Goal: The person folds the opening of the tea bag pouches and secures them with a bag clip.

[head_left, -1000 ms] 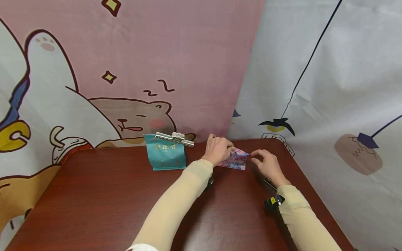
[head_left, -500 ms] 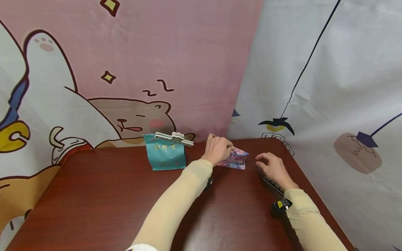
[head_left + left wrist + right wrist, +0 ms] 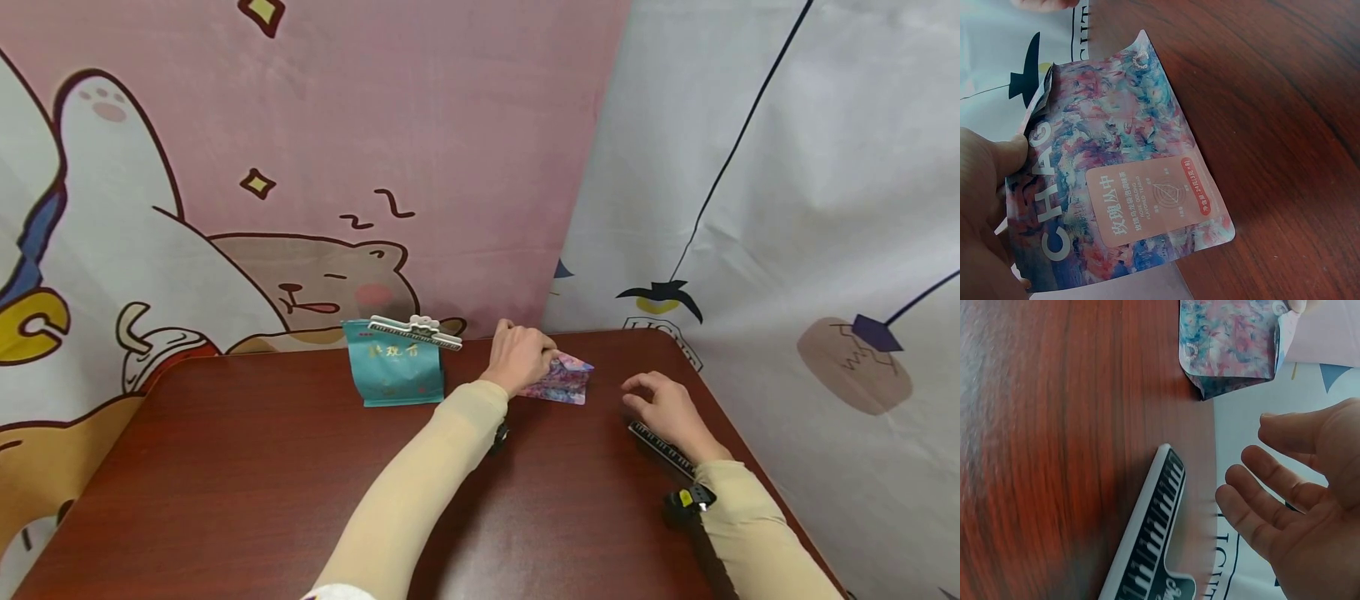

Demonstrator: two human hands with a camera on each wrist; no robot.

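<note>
My left hand (image 3: 519, 358) pinches the top edge of a pink and blue tea bag pouch (image 3: 1110, 156), thumb on its printed front. The pouch stands on the table near the back edge, its side fold showing in the right wrist view. My right hand (image 3: 666, 410) is apart from the pouch, to its right, fingers loosely bent with nothing between them. Below that hand a sealing clip (image 3: 1150, 531) with a piano-key pattern lies on the table, partly hidden by the wrist in the head view.
A teal pouch (image 3: 397, 371) stands at the back left of my left hand, with a white sealing clip (image 3: 416, 332) across its top. The brown table (image 3: 247, 483) ends at a printed cloth backdrop (image 3: 480, 150) behind and on the right.
My right hand has drawn back from the pouch's right corner, toward the right and nearer me, over the clip on the table. My left hand keeps its grip in the same place.
</note>
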